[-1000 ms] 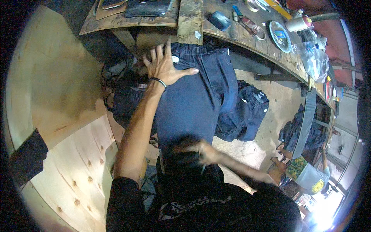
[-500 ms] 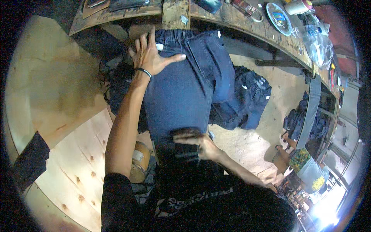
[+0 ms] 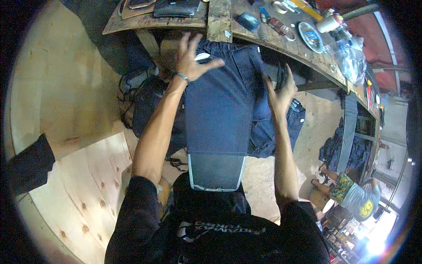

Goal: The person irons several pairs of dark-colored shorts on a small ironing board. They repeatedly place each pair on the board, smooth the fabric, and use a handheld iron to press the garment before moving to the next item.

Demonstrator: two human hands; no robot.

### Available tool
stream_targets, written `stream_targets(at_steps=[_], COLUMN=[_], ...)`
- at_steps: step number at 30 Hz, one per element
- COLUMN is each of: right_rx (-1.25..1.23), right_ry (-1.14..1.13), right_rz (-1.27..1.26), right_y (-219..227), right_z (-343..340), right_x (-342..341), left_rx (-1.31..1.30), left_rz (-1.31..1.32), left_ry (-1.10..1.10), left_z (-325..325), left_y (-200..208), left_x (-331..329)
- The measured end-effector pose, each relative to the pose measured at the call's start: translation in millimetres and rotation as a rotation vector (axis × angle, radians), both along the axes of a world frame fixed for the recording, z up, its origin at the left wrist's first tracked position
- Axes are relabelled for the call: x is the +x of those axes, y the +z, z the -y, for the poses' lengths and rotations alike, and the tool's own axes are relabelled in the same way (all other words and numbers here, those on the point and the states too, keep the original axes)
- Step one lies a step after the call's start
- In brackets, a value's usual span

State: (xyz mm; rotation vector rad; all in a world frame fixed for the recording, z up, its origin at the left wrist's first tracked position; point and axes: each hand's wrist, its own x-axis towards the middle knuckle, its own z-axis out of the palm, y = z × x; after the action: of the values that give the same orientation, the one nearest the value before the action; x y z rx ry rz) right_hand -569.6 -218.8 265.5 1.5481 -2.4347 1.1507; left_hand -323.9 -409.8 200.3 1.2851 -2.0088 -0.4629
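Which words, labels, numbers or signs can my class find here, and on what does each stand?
Pale lettering on the black cloth T-shirt: visible, though I won't copy the wording.
Round yellow emblem on another person's grey-blue shirt: too small to read.
Small white tag on the dark blue, gathered-waist cloth garment: no print readable.
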Motion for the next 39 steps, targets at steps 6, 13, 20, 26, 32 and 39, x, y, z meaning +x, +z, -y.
stream_targets(at_steps=[6, 13, 20, 26, 32, 39], right_rx=[-0.109, 0.606, 0.383, -0.079, 0.611, 0.692], right_ry=[0.081, -0.047, -0.593, -0.570, -0.964, -0.271], right_rz=[0.707, 0.901, 1.183, 0.429, 0.247, 0.519], right_y=[-134.6, -79.0, -37.6, -12.5, -170.4, -229.6], right_z=[-19.2, -333.8, -516.7, -423.8, -372.6, -464.6], right_x=[9.0, 96.3, 48.5, -91.7, -157.1, 29.1], left_rx=[0.565, 1.155, 1.179, 0.834, 0.208, 0.383], left_rz=[-0.646, -0.400, -0.219, -0.173, -0.051, -0.204], left_ry=[-0.014, -0.238, -1.277, -0.795, -0.576, 0.446], left_z=[-131.9, -401.7, -439.1, -359.9, -312.6, -231.6], left_y=[-49.0, 62.3, 66.6, 52.2, 65.9, -68.6], left_x=[51.4, 151.4, 54.0, -119.6, -64.2, 177.6])
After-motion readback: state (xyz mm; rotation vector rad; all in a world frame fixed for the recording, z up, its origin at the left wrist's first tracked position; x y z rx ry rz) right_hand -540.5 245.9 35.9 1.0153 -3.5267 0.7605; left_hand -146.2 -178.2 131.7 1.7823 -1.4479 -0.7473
